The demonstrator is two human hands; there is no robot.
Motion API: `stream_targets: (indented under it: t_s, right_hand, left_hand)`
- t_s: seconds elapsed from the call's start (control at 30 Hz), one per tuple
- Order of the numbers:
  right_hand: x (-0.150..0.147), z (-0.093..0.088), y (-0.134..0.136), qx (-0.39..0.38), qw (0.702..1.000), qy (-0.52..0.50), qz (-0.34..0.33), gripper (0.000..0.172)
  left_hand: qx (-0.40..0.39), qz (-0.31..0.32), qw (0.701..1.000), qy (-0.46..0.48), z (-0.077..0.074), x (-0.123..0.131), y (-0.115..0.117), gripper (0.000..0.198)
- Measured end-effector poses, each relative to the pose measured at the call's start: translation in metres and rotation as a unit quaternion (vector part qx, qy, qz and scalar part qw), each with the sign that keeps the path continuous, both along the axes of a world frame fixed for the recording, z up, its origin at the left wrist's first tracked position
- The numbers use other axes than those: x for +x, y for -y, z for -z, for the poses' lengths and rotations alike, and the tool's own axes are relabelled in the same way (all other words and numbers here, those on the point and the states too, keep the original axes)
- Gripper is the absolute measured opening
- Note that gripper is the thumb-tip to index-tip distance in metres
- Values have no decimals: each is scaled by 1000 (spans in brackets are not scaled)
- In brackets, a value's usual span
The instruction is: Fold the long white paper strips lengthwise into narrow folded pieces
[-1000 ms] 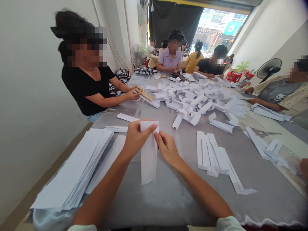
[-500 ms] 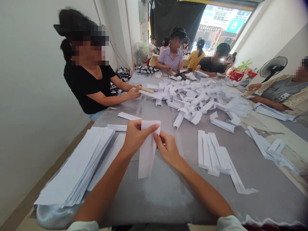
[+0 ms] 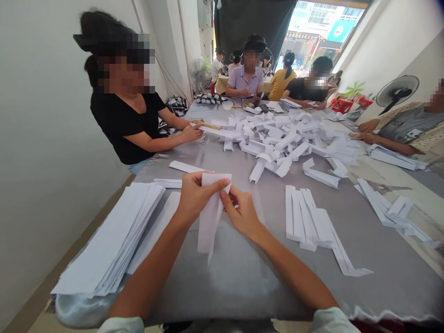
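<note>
Between my two hands a white paper strip [image 3: 209, 226] is held up over the table, its long side partly folded over and its lower end narrowing to a point. My left hand [image 3: 194, 194] grips its upper part, thumb across the front. At the strip's right edge, my right hand [image 3: 240, 209] pinches the paper with thumb and fingers. To the left lies a thick stack of flat white paper strips [image 3: 114, 236], with a single sheet [image 3: 157, 231] beside it. Several folded paper strips [image 3: 307, 217] lie to the right of my hands.
A large heap of folded white paper pieces [image 3: 274, 138] covers the middle of the grey table [image 3: 222, 291]. A person in black [image 3: 128, 111] works at the left side; others sit at the far end and right. More folded strips [image 3: 395, 208] lie at right, near a fan [image 3: 397, 92].
The right side of the strip has folded further over, so its lower end looks narrower and pointed. My hands have stayed almost in place. The person in purple has shifted their hands.
</note>
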State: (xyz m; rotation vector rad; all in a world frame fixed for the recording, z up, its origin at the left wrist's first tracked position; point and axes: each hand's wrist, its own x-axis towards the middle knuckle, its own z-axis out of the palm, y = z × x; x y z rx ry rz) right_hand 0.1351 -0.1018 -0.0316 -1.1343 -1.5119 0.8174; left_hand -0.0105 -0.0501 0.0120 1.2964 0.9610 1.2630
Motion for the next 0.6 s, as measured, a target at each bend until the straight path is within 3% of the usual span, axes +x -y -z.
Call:
stream_targets:
  t_s: [0.17,0.37,0.6]
  right_hand:
    - [5,-5,-2,17,1000,-3,20,52]
    - [19,-16,-4,26,996,-64,49,44]
    - [26,-19,-8,11,992,-119,27,39]
  left_hand:
    - [-4,26,1000,4,-4,2,3,32]
    - [-11,81,996,-31,-5,3,6,34]
    - [-32,103,993,-50,-6,5,7,35]
